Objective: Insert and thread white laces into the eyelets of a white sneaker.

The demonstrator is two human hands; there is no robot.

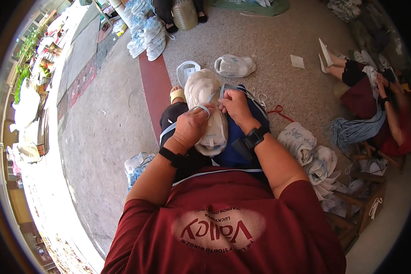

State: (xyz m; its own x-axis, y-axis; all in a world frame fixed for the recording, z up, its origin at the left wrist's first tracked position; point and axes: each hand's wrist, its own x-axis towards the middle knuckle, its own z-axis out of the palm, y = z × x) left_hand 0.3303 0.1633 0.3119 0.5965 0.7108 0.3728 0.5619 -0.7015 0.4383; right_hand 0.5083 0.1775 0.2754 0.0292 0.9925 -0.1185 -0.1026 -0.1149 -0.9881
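Note:
A white shoe (202, 86) rests across my lap, its toe pointing away and its heel close to my body. My left hand (192, 125) lies over the shoe's left side, fingers closed on a flat light grey-blue shoelace (230, 86) that loops around them. At the right side of the shoe, my right hand (238, 108) pinches the same lace between thumb and fingertips. Part of the lace runs over my right knee. My fingers hide some of the shoe's eyelets.
Another white shoe (235, 66) lies on the concrete beyond my knees, beside a white and grey shoe-shaped piece (187, 71). Piled shoes (301, 144) stand at my right and more shoes (146, 34) at the far left. A seated co-worker (390, 107) has a bundle of blue-grey laces (358, 130).

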